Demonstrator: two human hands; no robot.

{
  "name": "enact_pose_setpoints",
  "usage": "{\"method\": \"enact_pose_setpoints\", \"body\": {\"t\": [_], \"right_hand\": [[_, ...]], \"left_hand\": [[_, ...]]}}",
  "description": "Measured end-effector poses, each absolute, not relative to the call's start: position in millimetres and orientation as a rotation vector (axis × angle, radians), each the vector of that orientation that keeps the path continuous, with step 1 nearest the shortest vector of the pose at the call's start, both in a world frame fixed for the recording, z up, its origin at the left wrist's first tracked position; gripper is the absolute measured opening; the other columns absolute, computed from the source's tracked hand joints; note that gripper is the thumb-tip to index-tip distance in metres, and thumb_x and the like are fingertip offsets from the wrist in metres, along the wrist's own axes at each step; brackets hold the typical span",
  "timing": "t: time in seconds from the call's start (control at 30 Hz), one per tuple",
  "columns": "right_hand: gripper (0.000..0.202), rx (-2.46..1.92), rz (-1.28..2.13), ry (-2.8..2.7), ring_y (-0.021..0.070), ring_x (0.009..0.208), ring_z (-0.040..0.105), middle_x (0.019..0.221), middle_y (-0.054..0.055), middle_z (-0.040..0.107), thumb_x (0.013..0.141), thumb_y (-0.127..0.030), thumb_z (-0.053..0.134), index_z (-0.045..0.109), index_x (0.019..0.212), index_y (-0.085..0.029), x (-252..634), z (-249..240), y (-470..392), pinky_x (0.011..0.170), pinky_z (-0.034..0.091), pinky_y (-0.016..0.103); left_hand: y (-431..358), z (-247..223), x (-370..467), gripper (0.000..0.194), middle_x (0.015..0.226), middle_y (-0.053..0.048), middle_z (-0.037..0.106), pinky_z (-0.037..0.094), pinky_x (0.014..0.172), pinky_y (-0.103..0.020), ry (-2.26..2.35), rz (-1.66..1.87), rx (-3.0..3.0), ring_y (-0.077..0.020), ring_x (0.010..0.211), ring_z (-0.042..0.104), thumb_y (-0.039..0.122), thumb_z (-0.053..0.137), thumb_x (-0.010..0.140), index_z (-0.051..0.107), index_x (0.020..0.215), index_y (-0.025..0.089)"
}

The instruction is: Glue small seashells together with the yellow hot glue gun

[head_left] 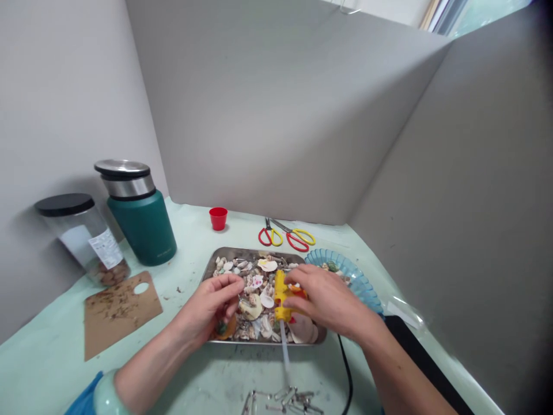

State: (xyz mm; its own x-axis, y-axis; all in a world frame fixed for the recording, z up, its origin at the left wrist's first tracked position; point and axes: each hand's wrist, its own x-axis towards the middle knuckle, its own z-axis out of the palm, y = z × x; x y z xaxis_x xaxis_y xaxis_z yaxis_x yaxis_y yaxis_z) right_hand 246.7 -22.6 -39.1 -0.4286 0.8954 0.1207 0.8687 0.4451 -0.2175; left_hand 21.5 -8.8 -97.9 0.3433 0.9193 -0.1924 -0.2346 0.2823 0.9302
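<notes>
My right hand is wrapped round a yellow hot glue gun with a red part near the fingers. A translucent glue stick juts from the gun toward me. My left hand is closed in a pinch, thumb against forefinger; whatever lies between the fingertips is too small to make out. Under its lower fingers shows an orange piece with some green, partly hidden. Both hands are above a metal tray filled with seashells, some flat and pale, others small and speckled.
Metal clips lie at the front edge, beside a black cord. Right stands a blue scalloped plate of shells. Behind are scissors and a red cup. Left: green flask, clear jar, brown board.
</notes>
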Motion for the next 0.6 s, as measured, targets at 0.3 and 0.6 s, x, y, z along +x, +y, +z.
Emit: {"method": "enact_pose_setpoints", "body": {"t": [0.3, 0.6], "right_hand": [[0.021, -1.146, 0.527, -2.193, 0.0147, 0.082, 0.056, 0.094, 0.002, 0.061, 0.084, -0.009, 0.052, 0.055, 0.101, -0.02, 202.5, -54.4, -29.3, 0.073, 0.041, 0.025], [0.013, -1.2, 0.566, -2.169, 0.0143, 0.078, 0.056, 0.087, 0.001, 0.063, 0.089, -0.016, 0.048, 0.057, 0.097, -0.02, 208.8, -52.5, -27.7, 0.07, 0.04, 0.025]], "left_hand": [[-11.2, -100.0, 21.6, 0.021, 0.039, 0.008, 0.044, 0.023, 0.039, -0.019, 0.76, 0.824, 1.007, -0.0057, 0.035, 0.032, 0.037, 0.062, 0.078, 0.054, 0.072, 0.018], [-11.4, -101.4, 22.1, 0.022, 0.037, 0.007, 0.045, 0.024, 0.038, -0.019, 0.725, 0.805, 0.98, -0.0062, 0.034, 0.034, 0.037, 0.062, 0.078, 0.054, 0.072, 0.018]]}}
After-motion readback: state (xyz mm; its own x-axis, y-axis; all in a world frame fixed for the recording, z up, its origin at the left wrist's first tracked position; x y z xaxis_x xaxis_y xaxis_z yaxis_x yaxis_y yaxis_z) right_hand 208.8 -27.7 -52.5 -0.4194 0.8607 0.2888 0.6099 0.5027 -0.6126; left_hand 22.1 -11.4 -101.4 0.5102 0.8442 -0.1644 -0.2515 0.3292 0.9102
